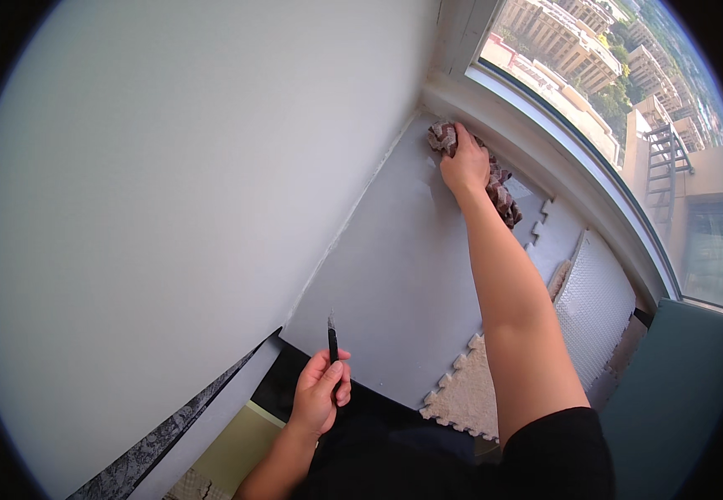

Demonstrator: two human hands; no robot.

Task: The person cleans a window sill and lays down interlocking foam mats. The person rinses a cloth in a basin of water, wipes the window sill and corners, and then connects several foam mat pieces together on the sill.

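Observation:
My left hand grips a slim black-handled knife with its pointed, smeared blade directed away from me. The knife stands over the near edge of a smooth grey windowsill. Stretched out to the far corner, my right hand presses on a crumpled brown-and-grey patterned cloth. Part of this cloth trails out along the window side, beyond my forearm. My palm and forearm hide some of the cloth and sill.
A white wall borders the sill on the left, the window frame on the right. Beige fleecy interlocking mats, a silvery textured sheet and a teal panel lie to the right. A pale green surface shows below left.

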